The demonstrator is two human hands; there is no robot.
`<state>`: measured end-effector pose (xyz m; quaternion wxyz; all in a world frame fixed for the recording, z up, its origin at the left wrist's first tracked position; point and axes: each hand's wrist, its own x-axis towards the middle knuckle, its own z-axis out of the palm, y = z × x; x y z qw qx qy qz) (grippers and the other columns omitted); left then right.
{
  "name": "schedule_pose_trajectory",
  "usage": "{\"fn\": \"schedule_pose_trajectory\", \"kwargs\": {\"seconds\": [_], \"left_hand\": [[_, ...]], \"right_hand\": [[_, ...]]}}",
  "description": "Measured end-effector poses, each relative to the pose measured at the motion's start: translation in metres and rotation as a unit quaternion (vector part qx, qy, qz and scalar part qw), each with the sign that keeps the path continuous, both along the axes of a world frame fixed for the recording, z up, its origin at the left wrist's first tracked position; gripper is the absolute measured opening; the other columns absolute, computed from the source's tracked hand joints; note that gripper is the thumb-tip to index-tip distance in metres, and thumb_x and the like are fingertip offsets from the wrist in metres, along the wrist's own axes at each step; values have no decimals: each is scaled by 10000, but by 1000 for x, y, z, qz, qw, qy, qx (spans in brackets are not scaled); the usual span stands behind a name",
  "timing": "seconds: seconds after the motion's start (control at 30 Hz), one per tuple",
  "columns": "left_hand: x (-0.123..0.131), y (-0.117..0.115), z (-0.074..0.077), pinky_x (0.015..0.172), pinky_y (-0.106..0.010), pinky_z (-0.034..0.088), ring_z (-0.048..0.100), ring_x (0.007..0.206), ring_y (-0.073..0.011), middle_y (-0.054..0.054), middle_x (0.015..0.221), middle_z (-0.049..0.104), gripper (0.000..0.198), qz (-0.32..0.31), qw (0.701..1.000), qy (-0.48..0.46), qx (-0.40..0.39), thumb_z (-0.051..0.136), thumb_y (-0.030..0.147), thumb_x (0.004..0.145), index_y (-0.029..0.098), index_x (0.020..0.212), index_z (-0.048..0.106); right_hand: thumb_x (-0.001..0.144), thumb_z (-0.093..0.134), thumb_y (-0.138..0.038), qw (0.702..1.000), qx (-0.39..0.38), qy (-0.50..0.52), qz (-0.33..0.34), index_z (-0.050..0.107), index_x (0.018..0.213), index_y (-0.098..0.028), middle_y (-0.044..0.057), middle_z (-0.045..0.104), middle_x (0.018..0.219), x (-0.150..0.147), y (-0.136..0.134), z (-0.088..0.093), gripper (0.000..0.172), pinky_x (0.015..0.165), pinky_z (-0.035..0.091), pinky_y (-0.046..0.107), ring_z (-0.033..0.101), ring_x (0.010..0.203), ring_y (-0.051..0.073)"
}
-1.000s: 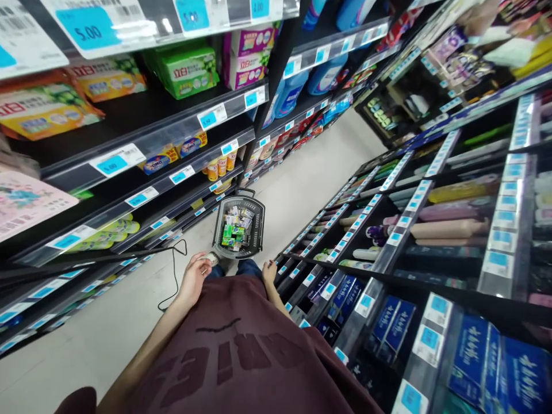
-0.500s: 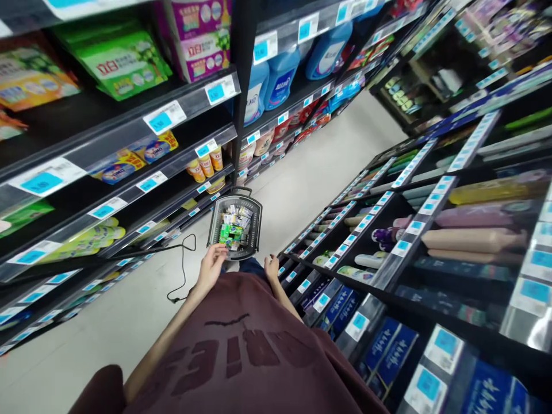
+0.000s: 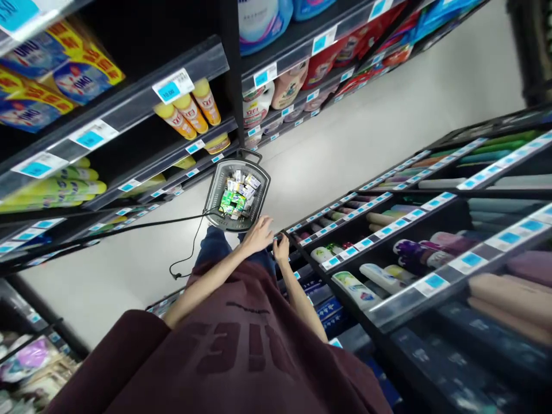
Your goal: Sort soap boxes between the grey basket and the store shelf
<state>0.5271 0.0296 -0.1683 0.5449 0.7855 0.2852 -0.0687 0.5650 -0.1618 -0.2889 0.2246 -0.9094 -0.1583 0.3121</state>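
Note:
My left hand reaches across in front of my body, its fingers loosely stretched and nothing visible in them. Close beside it is my right hand, with bent fingers around a small dark thing too small to make out, near the right shelf edge. Just beyond the left hand is a dark grey shopping basket with perforated sides; I cannot tell whether the fingers touch its rim. Inside lie several small white boxes and green packs.
Shelves line both sides of a pale floor. The left shelves hold yellow-capped orange bottles, OMO packs and detergent bottles. Rolled goods fill the right shelves. A long black bar and thin cord extend near the basket.
My left hand has left the basket's near left rim and moved right, next to my right hand. The view has shifted, with lower shelves now nearer.

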Motion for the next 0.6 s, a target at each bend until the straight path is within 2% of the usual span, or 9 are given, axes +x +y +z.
{"fn": "schedule_pose_trajectory", "kwargs": {"seconds": [0.07,0.13,0.27,0.4,0.53,0.6], "left_hand": [[6,-10,-22,1173,-414,394,504,1340,-267,-146,1381,510,401,-4,1000,13,9,558,175,883,172,1284,552],[2,-15,-50,1153,-406,419,520,1322,-253,-136,1350,523,405,-5,999,41,19,540,167,891,184,1296,536],[-25,-9,-113,1133,-424,432,532,1300,-256,-133,1328,540,452,-32,991,124,36,504,143,898,186,1348,491],[-52,16,-169,1101,-421,448,562,1254,-280,-133,1296,594,442,-103,976,189,27,540,150,883,180,1323,537],[-63,49,-226,1080,-403,455,572,1242,-286,-142,1305,607,437,-136,957,257,20,534,171,893,174,1330,550],[-63,70,-255,1065,-396,465,591,1219,-283,-150,1297,619,431,-143,945,294,16,531,172,893,163,1323,558]], "right_hand": [[921,409,-355,1000,2,-9,-1,490,1329,-37,269,548,1322,10,2,-8,523,1082,396,503,505,1261,337],[929,394,-369,1000,8,-18,-12,477,1351,-48,263,534,1350,12,5,-20,537,1086,392,502,488,1281,336],[950,363,-436,997,4,-20,-73,436,1396,-57,262,489,1416,-2,10,-61,591,1122,353,519,443,1337,343],[964,309,-497,988,-25,3,-150,381,1433,-21,305,472,1409,-30,18,-109,671,1123,337,561,440,1350,368],[936,391,-541,986,-13,57,-158,408,1451,-52,255,484,1448,-54,31,-155,711,1148,342,503,436,1372,347],[924,406,-551,982,-15,77,-174,392,1462,-13,271,463,1467,-59,38,-177,761,1165,325,498,418,1392,355]]}}
